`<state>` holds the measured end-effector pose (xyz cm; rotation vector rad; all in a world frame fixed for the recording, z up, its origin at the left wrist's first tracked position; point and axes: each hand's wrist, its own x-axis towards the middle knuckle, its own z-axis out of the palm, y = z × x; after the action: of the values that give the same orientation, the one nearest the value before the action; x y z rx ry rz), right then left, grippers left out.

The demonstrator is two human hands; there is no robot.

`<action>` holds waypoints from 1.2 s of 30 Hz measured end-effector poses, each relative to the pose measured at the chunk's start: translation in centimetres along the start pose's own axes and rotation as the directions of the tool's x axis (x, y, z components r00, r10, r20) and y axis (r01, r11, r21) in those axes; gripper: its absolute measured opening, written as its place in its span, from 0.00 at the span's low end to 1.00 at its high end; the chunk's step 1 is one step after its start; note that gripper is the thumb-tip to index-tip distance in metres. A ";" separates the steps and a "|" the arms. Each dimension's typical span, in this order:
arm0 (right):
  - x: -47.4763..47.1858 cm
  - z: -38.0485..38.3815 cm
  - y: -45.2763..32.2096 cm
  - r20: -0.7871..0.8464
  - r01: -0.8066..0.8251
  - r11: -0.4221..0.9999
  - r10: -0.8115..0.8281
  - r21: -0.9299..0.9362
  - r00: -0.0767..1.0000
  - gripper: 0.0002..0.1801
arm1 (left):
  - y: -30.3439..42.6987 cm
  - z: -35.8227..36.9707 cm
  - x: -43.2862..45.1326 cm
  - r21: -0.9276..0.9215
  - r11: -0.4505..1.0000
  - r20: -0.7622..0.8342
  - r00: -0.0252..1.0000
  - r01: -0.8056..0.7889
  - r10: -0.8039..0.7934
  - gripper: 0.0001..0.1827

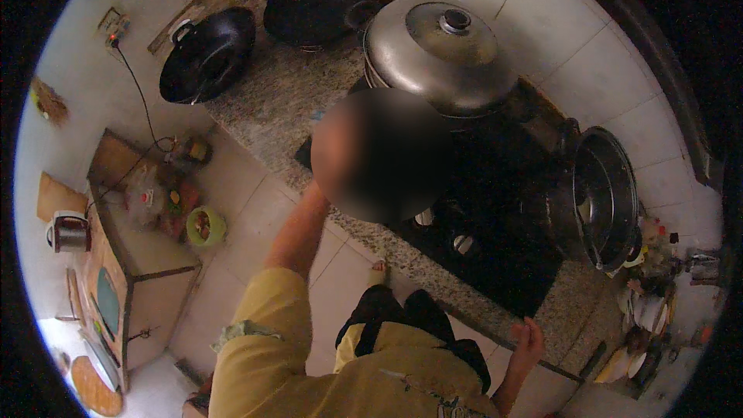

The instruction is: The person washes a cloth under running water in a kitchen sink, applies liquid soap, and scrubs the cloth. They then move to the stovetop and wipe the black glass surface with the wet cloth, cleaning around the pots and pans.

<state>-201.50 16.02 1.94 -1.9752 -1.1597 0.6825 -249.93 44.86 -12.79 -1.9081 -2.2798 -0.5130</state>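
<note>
My left arm (296,238), in a yellow sleeve, reaches forward over the granite counter to the left side of the black cooktop (487,186). A blurred patch covers my left hand (336,154), so its fingers and anything in them are hidden. White control knobs (463,244) sit along the cooktop's near edge. Behind the patch, a large pot with a domed metal lid (429,58) stands on the cooktop. Low on the right, my right hand (527,343) is beside the counter's front edge, fingers loosely bent, with nothing visible in it.
A black wok (209,55) and a dark frying pan (319,6) are on the granite counter (273,93) at the back left. A large metal pan (606,197) leans upright on the right, near utensils. At left, a wooden cabinet (154,307) stands near a green bin (207,226).
</note>
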 end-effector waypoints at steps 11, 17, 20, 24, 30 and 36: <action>1.3 2.5 -4.3 0.097 0.043 0.999 -0.040 -0.033 0.994 0.14 | 5.8 -7.9 -1.4 -0.408 0.888 0.141 0.947 -0.211 0.289 0.26; 0.9 1.0 0.2 0.034 0.090 0.996 -0.089 -0.024 0.995 0.15 | -3.9 -2.1 -0.6 0.035 0.999 -0.052 0.998 -0.017 0.019 0.24; 0.4 0.6 0.7 -0.039 0.069 0.997 -0.070 -0.034 0.997 0.14 | -1.5 -2.7 -3.7 0.130 0.987 0.062 0.995 -0.091 0.083 0.26; -0.4 1.3 1.7 -0.065 -0.012 0.988 0.023 0.155 0.998 0.13 | 5.3 -5.0 -9.7 -0.287 0.893 0.027 0.929 -0.348 0.370 0.20; -0.4 0.4 -0.1 0.014 -0.026 0.998 0.026 0.054 1.000 0.12 | 11.5 0.6 -6.0 -0.646 0.643 0.022 0.831 -0.412 0.555 0.17; -0.8 -1.0 0.5 0.017 -0.049 0.998 0.048 0.038 0.999 0.12 | 14.2 3.1 -3.8 -0.741 0.497 -0.068 0.786 -0.452 0.614 0.18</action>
<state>-200.84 14.83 2.15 -1.9745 -1.1034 0.7417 -234.99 44.43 -14.32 -3.0080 -1.4393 -1.3181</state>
